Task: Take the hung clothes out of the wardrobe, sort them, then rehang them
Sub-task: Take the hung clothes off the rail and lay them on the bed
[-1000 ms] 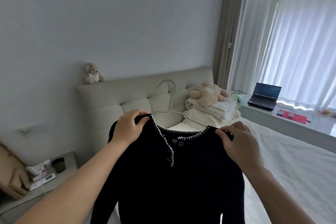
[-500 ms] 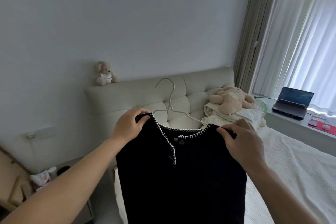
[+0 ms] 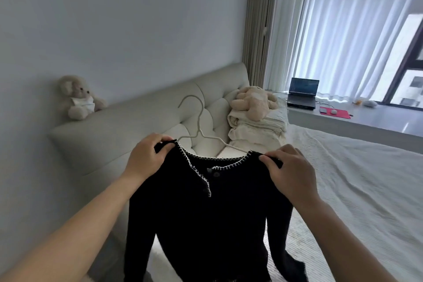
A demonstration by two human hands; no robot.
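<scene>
A black knit cardigan (image 3: 201,220) with white stitched trim along its neckline hangs on a white wire hanger (image 3: 198,129), held up in front of the person above the near edge of the bed (image 3: 357,181). The left hand (image 3: 146,159) grips the garment's left shoulder, fingers (image 3: 160,142) curled over the fabric, and the right hand (image 3: 291,171) pinches the other shoulder with its fingers bent over the knit; whether either hand also clasps the hanger's arm beneath the cloth is hard to tell. The hanger's hook rises above the collar, tilted to the left. The cardigan's sleeves hang down at each side and its top buttons sit just below the neck opening. Behind it stands a pale padded headboard (image 3: 128,126) with a small teddy bear (image 3: 79,98) seated on its top edge. A stack of folded white bedding (image 3: 256,130) lies at the head of the bed, with a beige plush toy (image 3: 253,103) lying on top. On the counter (image 3: 366,121) by the curtained window stand an open laptop (image 3: 302,94) and a pink mat (image 3: 335,113).
</scene>
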